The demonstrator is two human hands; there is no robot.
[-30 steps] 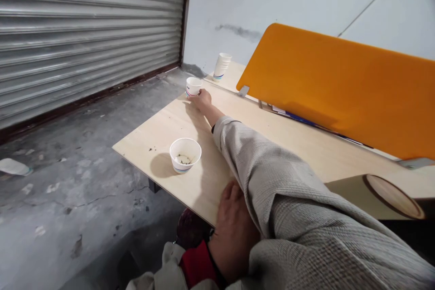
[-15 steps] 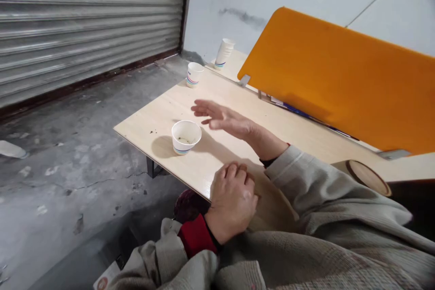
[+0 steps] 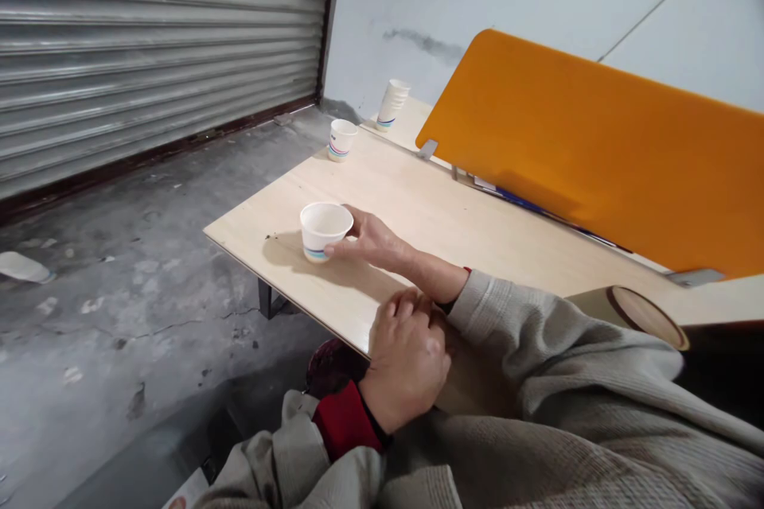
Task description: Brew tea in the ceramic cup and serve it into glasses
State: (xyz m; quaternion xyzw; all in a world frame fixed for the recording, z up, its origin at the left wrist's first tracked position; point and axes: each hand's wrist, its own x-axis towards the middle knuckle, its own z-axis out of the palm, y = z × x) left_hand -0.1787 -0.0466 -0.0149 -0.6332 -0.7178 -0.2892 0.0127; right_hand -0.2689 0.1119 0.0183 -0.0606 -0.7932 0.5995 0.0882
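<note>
Toward the left of the desk (image 3: 418,207), our right hand (image 3: 373,240) pinches a paper cup (image 3: 321,232) between thumb and fingers; our left hand (image 3: 409,362), fingers curled, rests at the near edge

On the table (image 3: 406,199), a near cup (image 3: 319,232) by the left edge, a far cup (image 3: 342,140) toward the back, a stack of cups (image 3: 392,105) beyond it; a divider (image 3: 585,151) along the right; floor (image 3: 137,254) and shutter (image 3: 149,40) to the left.
</note>
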